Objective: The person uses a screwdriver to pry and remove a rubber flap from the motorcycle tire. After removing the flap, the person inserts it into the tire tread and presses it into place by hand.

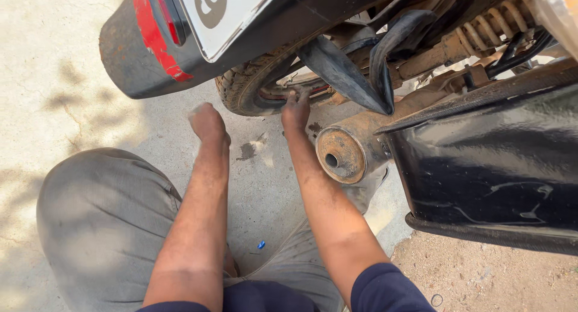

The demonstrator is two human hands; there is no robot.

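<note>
A motorcycle's rear tyre [241,86] sits low under the black mudguard [126,53]. My right hand [296,110] reaches to the tyre's side, its fingertips pressed on the rubber at the wheel rim [283,92]; whether it grips anything is hidden. My left hand [208,122] is blurred, closed into a loose fist just in front of the tyre, touching nothing that I can see. A loose black inner tube [361,65] hangs out above the wheel, to the right of my right hand.
A rusty exhaust end [341,155] points toward me right beside my right forearm. The black side panel [487,167] fills the right. My grey-trousered knee [102,221] is at lower left. A small blue cap [261,245] lies on the concrete ground.
</note>
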